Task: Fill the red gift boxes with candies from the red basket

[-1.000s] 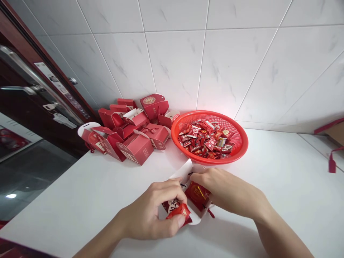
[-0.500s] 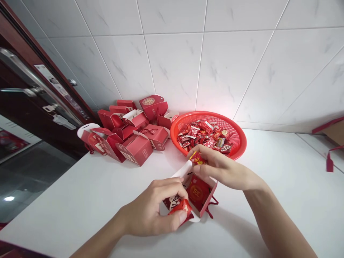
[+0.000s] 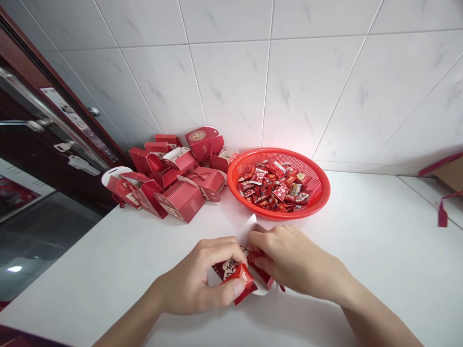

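My left hand [image 3: 206,277] is closed on wrapped candies: a bright red one [image 3: 243,275] is pinched under the thumb, and a dark red one with white print [image 3: 227,268] shows behind it. Just right of it, my right hand [image 3: 289,258] has its fingers curled down inside a small open red gift box [image 3: 265,278]. A red wrapped candy [image 3: 256,253] is at those fingertips, mostly hidden by them. The box's white flap [image 3: 249,224] stands up at the back. Both hands cover most of the box.
Behind the hands stands a red plastic basket [image 3: 323,193] with many wrapped candies. Several red gift boxes [image 3: 184,197] are grouped at its left, against the tiled wall. A door with keys [image 3: 77,159] is at far left; a cardboard box [image 3: 448,173] sits at far right.
My right hand has moved down and toward me from the basket's front edge into the box, carrying a red and yellow candy. The left hand keeps its candies nearly in place.
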`<act>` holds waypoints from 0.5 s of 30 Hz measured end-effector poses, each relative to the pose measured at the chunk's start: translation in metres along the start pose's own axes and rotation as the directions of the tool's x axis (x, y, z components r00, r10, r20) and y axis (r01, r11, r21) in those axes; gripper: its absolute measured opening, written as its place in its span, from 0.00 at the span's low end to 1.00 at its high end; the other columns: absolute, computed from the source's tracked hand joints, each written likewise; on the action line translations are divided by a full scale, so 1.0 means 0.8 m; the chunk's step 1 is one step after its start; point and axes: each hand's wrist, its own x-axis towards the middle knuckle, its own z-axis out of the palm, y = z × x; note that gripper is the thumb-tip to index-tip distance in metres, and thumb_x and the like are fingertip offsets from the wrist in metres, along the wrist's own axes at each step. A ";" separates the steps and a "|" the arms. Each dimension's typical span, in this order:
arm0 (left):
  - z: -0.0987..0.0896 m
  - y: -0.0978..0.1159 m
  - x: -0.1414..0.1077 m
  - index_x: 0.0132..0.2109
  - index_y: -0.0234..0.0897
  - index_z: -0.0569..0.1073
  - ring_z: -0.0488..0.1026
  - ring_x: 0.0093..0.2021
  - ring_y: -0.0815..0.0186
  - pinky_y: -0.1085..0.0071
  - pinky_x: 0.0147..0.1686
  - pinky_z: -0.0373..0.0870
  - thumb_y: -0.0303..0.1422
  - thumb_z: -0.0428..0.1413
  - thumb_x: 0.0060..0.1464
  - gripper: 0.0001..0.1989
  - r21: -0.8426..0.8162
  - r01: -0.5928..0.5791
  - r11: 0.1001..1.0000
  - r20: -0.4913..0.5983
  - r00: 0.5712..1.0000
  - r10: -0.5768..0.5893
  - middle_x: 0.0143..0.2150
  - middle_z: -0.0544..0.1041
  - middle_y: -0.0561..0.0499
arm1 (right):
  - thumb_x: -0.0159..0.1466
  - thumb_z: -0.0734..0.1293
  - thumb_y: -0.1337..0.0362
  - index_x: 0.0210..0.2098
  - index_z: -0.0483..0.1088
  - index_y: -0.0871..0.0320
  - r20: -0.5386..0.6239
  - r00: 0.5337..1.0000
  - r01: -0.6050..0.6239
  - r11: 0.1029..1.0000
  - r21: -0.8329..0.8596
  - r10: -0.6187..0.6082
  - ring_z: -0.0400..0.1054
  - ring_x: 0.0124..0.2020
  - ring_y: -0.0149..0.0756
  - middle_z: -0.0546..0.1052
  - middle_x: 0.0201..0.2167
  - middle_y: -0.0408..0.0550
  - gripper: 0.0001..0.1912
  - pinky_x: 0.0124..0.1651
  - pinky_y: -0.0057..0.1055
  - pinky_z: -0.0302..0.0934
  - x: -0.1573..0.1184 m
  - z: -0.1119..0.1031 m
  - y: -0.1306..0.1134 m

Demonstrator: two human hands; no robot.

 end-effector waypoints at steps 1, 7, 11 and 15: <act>0.000 0.000 0.000 0.35 0.38 0.73 0.67 0.28 0.70 0.74 0.30 0.66 0.30 0.56 0.56 0.02 -0.011 0.013 1.000 -0.002 1.000 -0.013 0.30 0.74 0.54 | 0.67 0.65 0.74 0.32 0.72 0.59 0.010 1.000 0.000 0.999 -0.050 0.001 0.62 0.23 0.30 0.76 0.27 0.44 0.08 0.27 0.30 0.45 0.000 0.003 -0.002; -0.001 0.005 0.001 0.34 0.38 0.73 0.66 0.27 0.71 0.75 0.30 0.65 0.31 0.56 0.57 0.04 -0.071 0.074 0.995 -0.008 0.997 -0.074 0.30 0.73 0.55 | 0.66 0.65 0.74 0.24 0.72 0.59 0.108 0.993 0.052 0.996 -0.070 -0.045 0.62 0.24 0.30 0.75 0.26 0.44 0.14 0.28 0.32 0.45 -0.004 -0.006 0.003; 0.000 0.010 0.006 0.35 0.37 0.74 0.66 0.29 0.71 0.75 0.29 0.63 0.36 0.56 0.62 0.09 -0.085 0.172 0.981 -0.022 0.984 -0.174 0.30 0.73 0.55 | 0.68 0.63 0.75 0.29 0.72 0.59 0.051 0.998 0.036 0.991 0.131 -0.043 0.66 0.25 0.29 0.77 0.27 0.44 0.13 0.29 0.28 0.52 -0.010 -0.021 0.012; 0.004 0.015 0.016 0.40 0.38 0.74 0.67 0.31 0.70 0.74 0.31 0.66 0.42 0.53 0.69 0.14 -0.212 0.277 0.937 -0.094 0.949 -0.302 0.32 0.72 0.55 | 0.70 0.63 0.71 0.41 0.72 0.58 -0.004 0.995 0.091 0.868 0.488 -0.102 0.74 0.33 0.33 0.81 0.35 0.46 0.06 0.35 0.28 0.65 -0.014 -0.032 0.018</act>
